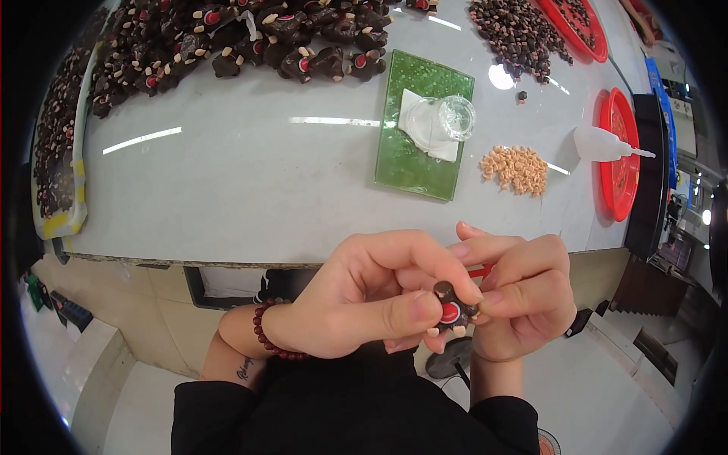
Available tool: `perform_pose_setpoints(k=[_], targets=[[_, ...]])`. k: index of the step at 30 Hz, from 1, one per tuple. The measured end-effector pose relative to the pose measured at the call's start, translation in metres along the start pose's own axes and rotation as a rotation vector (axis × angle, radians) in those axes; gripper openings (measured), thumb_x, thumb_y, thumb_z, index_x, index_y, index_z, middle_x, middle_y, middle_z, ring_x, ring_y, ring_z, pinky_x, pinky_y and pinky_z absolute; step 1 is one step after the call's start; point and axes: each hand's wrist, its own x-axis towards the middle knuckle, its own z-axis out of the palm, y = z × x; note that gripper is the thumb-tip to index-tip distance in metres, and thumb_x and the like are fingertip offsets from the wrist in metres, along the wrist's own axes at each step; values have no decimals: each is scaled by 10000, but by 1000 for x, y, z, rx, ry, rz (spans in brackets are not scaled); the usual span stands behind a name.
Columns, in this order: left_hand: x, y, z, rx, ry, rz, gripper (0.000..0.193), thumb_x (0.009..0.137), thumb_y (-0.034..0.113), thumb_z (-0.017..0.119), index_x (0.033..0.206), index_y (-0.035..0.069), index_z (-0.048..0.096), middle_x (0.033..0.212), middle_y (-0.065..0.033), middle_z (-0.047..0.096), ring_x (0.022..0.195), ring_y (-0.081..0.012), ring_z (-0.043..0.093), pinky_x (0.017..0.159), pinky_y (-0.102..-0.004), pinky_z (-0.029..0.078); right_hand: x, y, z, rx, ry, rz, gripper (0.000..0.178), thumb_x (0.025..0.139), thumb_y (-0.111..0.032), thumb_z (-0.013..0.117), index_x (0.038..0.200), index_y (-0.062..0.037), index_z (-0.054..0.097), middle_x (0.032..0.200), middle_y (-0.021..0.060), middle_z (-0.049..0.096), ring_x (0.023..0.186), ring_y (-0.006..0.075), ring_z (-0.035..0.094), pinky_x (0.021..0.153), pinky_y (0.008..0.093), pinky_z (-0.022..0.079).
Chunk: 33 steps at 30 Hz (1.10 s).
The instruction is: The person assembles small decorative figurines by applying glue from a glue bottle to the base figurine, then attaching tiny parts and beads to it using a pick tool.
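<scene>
Just past the table's front edge, my left hand (371,296) grips a small dark brown figurine (446,302) between thumb and fingers. A red round emblem marks its front, and small beige tips show at its lower end. Against the figurine's right side, my right hand (527,292) is closed in a pinch. Whatever lies between those fingertips is hidden. Beyond my hands, a pile of small beige pieces (516,170) lies on the table. Left of it, a clear plastic cup (456,118) and a white folded sheet (409,102) rest on a green board (402,171).
Many similar brown figurines (284,34) are heaped at the far left, beside a tray (76,205) of dark pieces. Small dark pieces (516,38) lie at the far right near a red tray (595,38). A white squeeze bottle (599,144) overlaps another red tray (626,182).
</scene>
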Motion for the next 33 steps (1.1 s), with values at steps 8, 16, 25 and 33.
perform_pose_setpoints(k=[8, 16, 25, 33], targets=[[1, -8, -1, -108, -22, 25, 233, 936, 163, 492, 1116, 17, 513, 820, -64, 601, 544, -44, 449, 506, -175, 365, 1, 4, -3, 88, -5, 51, 226, 633, 43, 754, 767, -53, 599, 762, 54, 524, 843, 297, 652, 896, 459, 475], [6, -7, 2, -621, -66, -187, 328, 975, 259, 387, 1222, 44, 396, 897, -113, 621, 466, -49, 367, 433, -179, 306, 3, 10, -11, -44, -4, 6, 227, 622, 30, 723, 809, -48, 621, 787, 83, 600, 742, 231, 615, 791, 423, 488], [3, -6, 0, -753, -64, -216, 311, 975, 249, 370, 1210, 48, 398, 937, -161, 616, 443, -48, 358, 412, -175, 299, 16, 6, -21, -314, 123, -170, 172, 683, 69, 655, 836, 6, 608, 806, 111, 607, 728, 204, 599, 718, 349, 494], [-4, 5, -4, -296, -31, -12, 206, 944, 206, 458, 1080, 57, 419, 825, -138, 560, 435, -33, 314, 385, -176, 301, 85, 47, -83, -988, -102, -182, 175, 768, 2, 628, 942, 5, 626, 872, 100, 630, 735, 209, 600, 634, 280, 471]])
